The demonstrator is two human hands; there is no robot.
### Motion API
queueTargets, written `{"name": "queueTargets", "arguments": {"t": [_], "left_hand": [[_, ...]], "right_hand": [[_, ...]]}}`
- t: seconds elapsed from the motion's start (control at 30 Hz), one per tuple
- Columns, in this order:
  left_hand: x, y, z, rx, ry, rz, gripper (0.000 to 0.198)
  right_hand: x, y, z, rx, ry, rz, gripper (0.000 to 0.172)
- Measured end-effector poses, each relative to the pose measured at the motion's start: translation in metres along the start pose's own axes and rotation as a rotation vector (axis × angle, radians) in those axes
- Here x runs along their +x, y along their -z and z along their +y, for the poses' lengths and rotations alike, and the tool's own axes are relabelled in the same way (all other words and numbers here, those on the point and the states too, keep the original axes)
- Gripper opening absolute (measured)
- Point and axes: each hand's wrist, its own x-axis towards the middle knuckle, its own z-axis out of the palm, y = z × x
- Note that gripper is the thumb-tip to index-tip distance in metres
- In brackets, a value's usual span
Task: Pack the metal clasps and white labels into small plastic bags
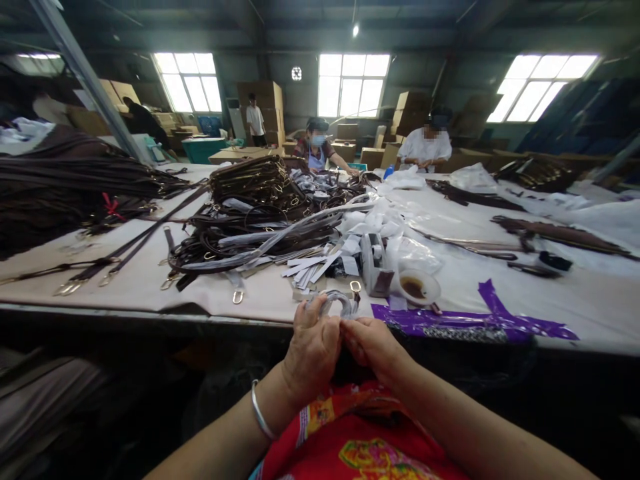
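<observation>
My left hand (314, 343) and my right hand (373, 347) meet at the table's front edge, fingers closed together. Between them is a coiled strap (340, 303) in greyish-white wrapping, its loop rising above my left fingers. A gold-coloured buckle (355, 287) stands just beyond the coil; I cannot tell whether it belongs to it. My right fingertips pinch at the coil's near side, where the detail is hidden. Just past my hands lie loose white paper strips (317, 267) and a tape dispenser (376, 263).
A cup of brown liquid (415, 287) stands right of the dispenser, by purple tape (460, 320) along the edge. Dark straps with buckles (250, 193) are heaped left of centre, and more dark straps (65, 173) at far left. Two co-workers (320, 147) are across the table (135, 287).
</observation>
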Motion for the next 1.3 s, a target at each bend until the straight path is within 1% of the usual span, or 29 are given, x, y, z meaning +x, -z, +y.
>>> {"name": "queueTargets", "arguments": {"t": [0.07, 0.13, 0.23, 0.3, 0.4, 0.5, 0.57, 0.7, 0.77, 0.83, 0.9, 0.97, 1.0, 1.03, 1.1, 1.17, 1.2, 1.23, 1.27, 1.3], "left_hand": [[0.002, -0.002, -0.004, 0.009, -0.023, 0.025, 0.018], [0.005, -0.002, -0.008, 0.006, -0.032, 0.043, 0.017], [0.009, 0.001, -0.011, -0.038, -0.006, 0.027, 0.013], [0.010, 0.002, -0.012, -0.073, 0.016, 0.011, 0.011], [0.012, 0.001, -0.012, -0.120, 0.048, 0.024, 0.012], [0.013, 0.002, -0.011, -0.225, 0.101, 0.026, 0.015], [0.015, 0.006, -0.010, -0.349, 0.200, 0.006, 0.015], [0.024, 0.020, -0.004, -0.720, 0.533, -0.142, 0.021], [0.030, 0.026, -0.001, -0.906, 0.644, -0.178, 0.026], [0.035, 0.029, 0.002, -1.117, 0.742, -0.165, 0.030], [0.039, 0.027, 0.006, -1.342, 0.834, -0.154, 0.032], [0.041, 0.024, 0.008, -1.492, 0.892, -0.136, 0.033], [0.042, 0.023, 0.009, -1.529, 0.912, -0.124, 0.034], [0.043, 0.022, 0.009, -1.541, 0.933, -0.105, 0.034], [0.044, 0.020, 0.008, -1.508, 0.961, -0.058, 0.035], [0.044, 0.021, 0.007, -1.372, 0.953, -0.021, 0.033], [0.044, 0.021, 0.007, -1.264, 0.928, -0.015, 0.032], [0.044, 0.021, 0.007, -1.139, 0.890, -0.021, 0.030], [0.044, 0.020, 0.008, -1.004, 0.836, -0.028, 0.028], [0.043, 0.019, 0.010, -0.871, 0.765, -0.026, 0.026]], "right_hand": [[0.002, 0.000, -0.001, 0.028, -0.011, -0.024, 0.046], [0.002, 0.002, -0.002, 0.060, 0.020, -0.077, 0.048], [-0.001, 0.006, -0.005, 0.101, 0.065, -0.150, 0.045], [-0.003, 0.007, -0.007, 0.099, 0.062, -0.134, 0.042], [-0.005, 0.006, -0.013, 0.075, 0.049, -0.069, 0.036], [-0.006, 0.005, -0.016, 0.091, 0.077, -0.075, 0.033], [-0.007, 0.005, -0.014, 0.108, 0.137, -0.082, 0.030], [-0.009, 0.004, -0.008, 0.129, 0.263, -0.038, 0.028], [-0.012, 0.004, -0.009, 0.147, 0.310, -0.018, 0.028], [-0.014, 0.003, -0.013, 0.204, 0.312, -0.034, 0.028], [-0.016, 0.003, -0.018, 0.287, 0.279, -0.091, 0.028], [-0.016, 0.006, -0.021, 0.298, 0.254, -0.113, 0.029], [-0.016, 0.008, -0.021, 0.265, 0.257, -0.087, 0.029], [-0.016, 0.011, -0.021, 0.215, 0.272, -0.032, 0.028], [-0.017, 0.017, -0.019, 0.107, 0.337, 0.144, 0.028], [-0.019, 0.023, -0.017, 0.017, 0.437, 0.328, 0.027], [-0.021, 0.025, -0.016, -0.031, 0.493, 0.393, 0.026], [-0.023, 0.025, -0.016, -0.083, 0.545, 0.420, 0.025], [-0.025, 0.024, -0.017, -0.132, 0.581, 0.406, 0.023], [-0.026, 0.023, -0.018, -0.172, 0.594, 0.356, 0.023]]}}
